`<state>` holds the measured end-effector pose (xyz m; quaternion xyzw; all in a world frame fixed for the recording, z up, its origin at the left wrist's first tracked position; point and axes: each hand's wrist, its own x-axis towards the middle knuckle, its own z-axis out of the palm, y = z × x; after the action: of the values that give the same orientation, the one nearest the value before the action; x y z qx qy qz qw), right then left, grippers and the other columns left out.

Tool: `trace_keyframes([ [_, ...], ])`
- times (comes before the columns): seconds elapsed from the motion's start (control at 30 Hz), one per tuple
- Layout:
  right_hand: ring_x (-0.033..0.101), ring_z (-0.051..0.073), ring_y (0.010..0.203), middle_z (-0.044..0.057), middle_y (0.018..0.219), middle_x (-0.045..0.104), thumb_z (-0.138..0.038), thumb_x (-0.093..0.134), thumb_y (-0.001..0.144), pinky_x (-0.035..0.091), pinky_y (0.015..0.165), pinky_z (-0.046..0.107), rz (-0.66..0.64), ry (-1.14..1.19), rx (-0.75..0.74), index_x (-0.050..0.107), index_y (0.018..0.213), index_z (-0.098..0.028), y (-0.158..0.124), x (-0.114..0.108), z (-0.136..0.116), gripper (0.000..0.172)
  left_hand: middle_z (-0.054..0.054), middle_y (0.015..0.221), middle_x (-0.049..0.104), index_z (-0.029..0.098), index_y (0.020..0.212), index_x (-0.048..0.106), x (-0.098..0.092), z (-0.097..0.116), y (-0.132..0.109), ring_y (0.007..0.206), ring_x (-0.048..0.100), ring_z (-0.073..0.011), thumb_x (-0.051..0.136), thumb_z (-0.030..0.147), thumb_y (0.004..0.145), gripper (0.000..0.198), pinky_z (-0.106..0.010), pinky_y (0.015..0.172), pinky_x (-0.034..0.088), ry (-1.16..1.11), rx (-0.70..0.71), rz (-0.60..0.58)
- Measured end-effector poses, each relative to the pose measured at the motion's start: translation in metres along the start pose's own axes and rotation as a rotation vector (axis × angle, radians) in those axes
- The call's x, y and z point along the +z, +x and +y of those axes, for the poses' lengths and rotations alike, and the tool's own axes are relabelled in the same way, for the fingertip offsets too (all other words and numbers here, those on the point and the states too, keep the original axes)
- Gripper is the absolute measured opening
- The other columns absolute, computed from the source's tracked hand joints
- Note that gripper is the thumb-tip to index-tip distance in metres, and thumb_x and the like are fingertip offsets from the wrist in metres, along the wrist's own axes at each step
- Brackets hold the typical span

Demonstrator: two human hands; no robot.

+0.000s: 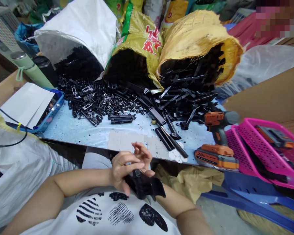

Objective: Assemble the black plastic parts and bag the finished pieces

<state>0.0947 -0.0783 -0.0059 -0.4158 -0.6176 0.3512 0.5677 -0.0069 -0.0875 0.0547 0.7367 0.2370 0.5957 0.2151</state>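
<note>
My left hand, with a ring on one finger, has its thumb and fingers around the near end of a black plastic part. This part has a curved, flared end and is held just above my lap, in front of my right wrist. Close behind it, my right hand has its fingers raised, slightly bent and apart; its palm is partly hidden. Beyond both hands, a piece of cardboard lies at the table's front edge. Long black strips lie to its right.
Black parts and small pins are heaped before a white sack, a green-yellow sack and a yellow sack. A cordless drill stands right, beside pink baskets. A blue basket and green bottle stand left.
</note>
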Motion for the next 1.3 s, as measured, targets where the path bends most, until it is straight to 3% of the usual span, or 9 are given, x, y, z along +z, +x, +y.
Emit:
trace_keyframes([
  [0.1,0.046,0.027,0.117,0.012,0.120,0.044,-0.052,0.009,0.090,0.038,0.093,0.052,0.196,-0.167,-0.175,0.030,0.130,-0.029,0.023,0.002,0.033,0.050,-0.013,0.099,0.062,0.014,0.137,0.037,0.001,-0.027,-0.003,0.097,0.058,-0.0238,0.039,0.062,0.086,0.070,-0.037,0.081,0.052,0.172,0.143,-0.161],
  [0.2,0.041,0.027,0.121,0.012,0.127,0.046,-0.049,0.032,0.089,0.033,0.098,0.048,-0.010,-0.579,-0.207,0.038,0.127,-0.025,0.075,-0.038,0.058,0.046,-0.012,0.096,0.063,0.019,0.137,0.039,-0.009,-0.074,-0.005,0.094,0.060,-0.0243,0.051,0.058,0.083,0.068,-0.037,0.079,0.052,0.499,0.194,-0.350],
  [0.37,0.045,0.031,0.110,0.018,0.117,0.055,-0.041,0.039,0.090,0.030,0.091,0.045,-0.005,-1.224,0.106,0.051,0.118,-0.013,0.162,-0.116,0.104,0.041,-0.020,0.135,0.045,0.022,0.135,0.045,-0.032,-0.158,0.009,0.129,0.037,-0.0370,0.064,0.042,0.079,0.063,-0.053,0.103,0.032,0.981,-0.083,-0.650],
  [0.53,0.051,0.029,0.100,0.017,0.108,0.060,-0.037,0.043,0.090,0.034,0.085,0.043,-0.159,-1.321,0.069,0.053,0.119,-0.014,0.195,-0.126,0.116,0.039,-0.017,0.145,0.034,0.024,0.141,0.036,-0.037,-0.201,0.038,0.134,0.029,-0.0368,0.059,0.046,0.082,0.066,-0.056,0.107,0.018,1.035,-0.204,-0.776],
  [0.7,0.053,0.026,0.103,0.014,0.113,0.059,-0.044,0.047,0.089,0.041,0.088,0.040,-0.377,-0.923,-0.135,0.052,0.124,-0.017,0.171,-0.105,0.082,0.045,-0.015,0.139,0.043,0.019,0.136,0.041,-0.062,-0.194,0.053,0.131,0.033,-0.0297,0.040,0.039,0.092,0.049,-0.054,0.106,0.019,1.050,-0.267,-0.614],
  [0.83,0.057,0.023,0.101,0.011,0.111,0.062,-0.048,0.051,0.086,0.044,0.089,0.038,-0.653,-0.622,0.001,0.053,0.125,-0.020,0.125,-0.081,0.065,0.048,-0.025,0.118,0.053,0.001,0.113,0.055,-0.130,-0.192,0.053,0.113,0.043,-0.0347,0.039,0.018,0.085,0.036,-0.049,0.090,0.034,1.337,-0.810,-0.136],
  [1.0,0.061,0.017,0.086,0.007,0.100,0.066,-0.049,0.052,0.085,0.048,0.081,0.034,-0.615,-0.425,0.285,0.055,0.124,-0.018,0.097,-0.053,0.067,0.049,-0.025,0.114,0.053,0.003,0.092,0.060,-0.185,-0.199,0.058,0.115,0.038,-0.0372,0.049,0.018,0.078,0.024,-0.052,0.092,0.032,1.322,-0.962,-0.166],
  [1.17,0.057,0.020,0.100,0.009,0.111,0.062,-0.035,0.057,0.084,0.044,0.088,0.037,-0.787,-0.472,0.094,0.055,0.124,-0.022,0.103,-0.066,0.054,0.042,-0.017,0.123,0.051,0.012,0.102,0.054,-0.162,-0.162,0.051,0.125,0.037,-0.0309,0.050,0.030,0.084,0.026,-0.050,0.103,0.028,1.034,-0.528,0.006],
  [1.3,0.050,0.025,0.111,0.010,0.115,0.060,-0.021,0.047,0.087,0.036,0.095,0.044,-0.810,-0.747,-0.075,0.066,0.104,-0.023,0.102,-0.073,0.044,0.025,-0.009,0.103,0.061,0.017,0.107,0.052,-0.118,-0.126,0.032,0.099,0.059,-0.0213,0.050,0.042,0.088,0.032,-0.036,0.087,0.047,0.698,-0.356,-0.077],
])
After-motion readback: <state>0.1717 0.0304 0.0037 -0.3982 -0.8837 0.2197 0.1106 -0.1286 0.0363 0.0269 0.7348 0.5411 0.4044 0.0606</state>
